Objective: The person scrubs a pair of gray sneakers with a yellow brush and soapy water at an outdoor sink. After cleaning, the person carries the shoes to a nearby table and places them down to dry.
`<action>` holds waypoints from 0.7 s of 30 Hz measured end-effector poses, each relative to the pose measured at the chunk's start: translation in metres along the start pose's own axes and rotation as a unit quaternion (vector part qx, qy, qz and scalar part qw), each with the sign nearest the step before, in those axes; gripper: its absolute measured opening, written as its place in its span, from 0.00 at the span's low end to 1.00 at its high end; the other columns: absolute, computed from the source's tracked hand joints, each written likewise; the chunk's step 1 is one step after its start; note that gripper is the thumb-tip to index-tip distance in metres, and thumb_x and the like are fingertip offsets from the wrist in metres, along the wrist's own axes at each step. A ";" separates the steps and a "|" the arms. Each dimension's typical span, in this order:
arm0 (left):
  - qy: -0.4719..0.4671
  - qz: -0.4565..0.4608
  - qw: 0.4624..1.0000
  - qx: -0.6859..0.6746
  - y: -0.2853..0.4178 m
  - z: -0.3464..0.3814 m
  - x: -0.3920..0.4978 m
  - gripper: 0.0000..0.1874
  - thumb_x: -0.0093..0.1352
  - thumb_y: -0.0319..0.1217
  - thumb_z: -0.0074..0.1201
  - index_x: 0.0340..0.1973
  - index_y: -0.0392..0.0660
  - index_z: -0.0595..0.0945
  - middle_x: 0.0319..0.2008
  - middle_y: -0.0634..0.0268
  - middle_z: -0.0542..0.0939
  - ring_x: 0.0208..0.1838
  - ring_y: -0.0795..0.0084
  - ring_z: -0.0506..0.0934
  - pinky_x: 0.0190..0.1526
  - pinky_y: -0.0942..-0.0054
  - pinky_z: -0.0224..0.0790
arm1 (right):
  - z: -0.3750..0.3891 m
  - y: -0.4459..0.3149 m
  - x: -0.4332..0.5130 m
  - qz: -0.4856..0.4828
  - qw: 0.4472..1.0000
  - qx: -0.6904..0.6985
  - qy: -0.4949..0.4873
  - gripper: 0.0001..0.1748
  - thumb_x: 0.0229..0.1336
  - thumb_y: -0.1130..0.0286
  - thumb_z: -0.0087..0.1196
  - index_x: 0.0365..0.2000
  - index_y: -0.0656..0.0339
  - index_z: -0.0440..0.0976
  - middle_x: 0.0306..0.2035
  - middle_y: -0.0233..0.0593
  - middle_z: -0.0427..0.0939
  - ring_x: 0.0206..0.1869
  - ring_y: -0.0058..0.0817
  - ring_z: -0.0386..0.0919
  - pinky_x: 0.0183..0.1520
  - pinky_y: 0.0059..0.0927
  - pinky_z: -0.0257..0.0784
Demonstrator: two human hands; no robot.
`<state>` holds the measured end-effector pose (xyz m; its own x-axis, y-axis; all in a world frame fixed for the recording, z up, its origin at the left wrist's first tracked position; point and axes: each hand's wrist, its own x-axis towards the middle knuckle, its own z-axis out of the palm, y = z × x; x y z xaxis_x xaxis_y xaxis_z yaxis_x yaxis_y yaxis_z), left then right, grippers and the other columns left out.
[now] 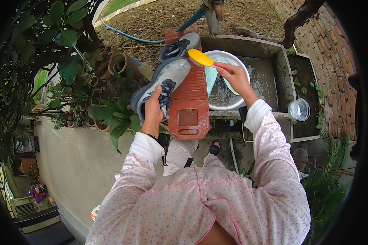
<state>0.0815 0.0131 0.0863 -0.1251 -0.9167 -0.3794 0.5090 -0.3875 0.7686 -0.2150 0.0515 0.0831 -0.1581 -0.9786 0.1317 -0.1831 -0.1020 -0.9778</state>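
Observation:
My left hand [153,111] grips a grey sneaker [174,70] by its heel end, with the thumb beside the dark laces and the toe pointing up and right. Between the fingers of my right hand [234,76] is the handle of a yellow brush [201,57], its yellow back facing up; the brush head is just right of the sneaker's toe. A second grey sneaker [191,39] lies beyond the first on a red washboard [191,92]. To the right, a white basin [225,107] holds water and light green insoles [211,79].
The basin stands in a concrete sink [282,76]. A clear plastic tub [299,109] sits on its right front rim. Potted plants [119,62] and a plastic bottle [145,70] are on the left, a blue hose [132,37] lies behind, and a brick wall [331,61] rises on the right.

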 end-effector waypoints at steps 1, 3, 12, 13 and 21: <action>-0.004 -0.007 1.000 0.002 -0.005 0.003 0.000 0.17 0.65 0.31 0.57 0.44 0.31 0.77 0.42 0.61 0.79 0.42 0.74 0.77 0.43 0.77 0.70 | 0.010 -0.004 0.006 -0.055 0.998 0.035 -0.006 0.15 0.59 0.69 0.54 0.45 0.66 0.76 0.40 0.32 0.79 0.41 0.14 0.72 0.46 0.18 0.67; 0.005 -0.010 1.000 -0.005 -0.009 0.005 0.000 0.17 0.66 0.32 0.55 0.45 0.32 0.77 0.42 0.60 0.79 0.41 0.73 0.78 0.42 0.76 0.70 | 0.016 -0.007 0.015 -0.054 0.994 0.084 -0.054 0.16 0.59 0.68 0.54 0.45 0.66 0.75 0.42 0.33 0.79 0.42 0.15 0.72 0.47 0.19 0.67; -0.016 -0.107 0.992 -0.072 0.003 -0.022 -0.003 0.18 0.69 0.36 0.49 0.47 0.35 0.75 0.42 0.57 0.80 0.41 0.65 0.79 0.45 0.68 0.73 | -0.043 0.121 -0.050 0.232 0.924 -0.302 0.022 0.14 0.52 0.56 0.56 0.38 0.48 0.81 0.34 0.38 0.81 0.37 0.36 0.80 0.41 0.32 0.73; -0.027 -0.122 0.989 -0.077 -0.004 -0.023 -0.004 0.18 0.70 0.38 0.47 0.47 0.35 0.75 0.41 0.57 0.80 0.41 0.65 0.79 0.45 0.68 0.73 | -0.033 0.138 -0.053 0.240 0.910 -0.331 0.067 0.15 0.52 0.56 0.55 0.38 0.48 0.81 0.35 0.38 0.81 0.37 0.37 0.79 0.41 0.33 0.73; -0.007 -0.209 0.975 -0.076 -0.055 -0.029 0.021 0.20 0.69 0.39 0.50 0.47 0.35 0.75 0.40 0.56 0.80 0.39 0.64 0.79 0.45 0.68 0.73 | -0.003 0.162 -0.035 0.343 0.854 -0.385 -0.065 0.15 0.49 0.56 0.57 0.37 0.49 0.81 0.37 0.40 0.81 0.41 0.39 0.78 0.46 0.36 0.72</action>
<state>0.0753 0.0185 0.0213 -0.3605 -0.6831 -0.6351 0.5303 -0.7103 0.4629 -0.2417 0.0701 -0.0798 -0.3847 -0.7774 -0.4977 -0.6821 0.6027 -0.4141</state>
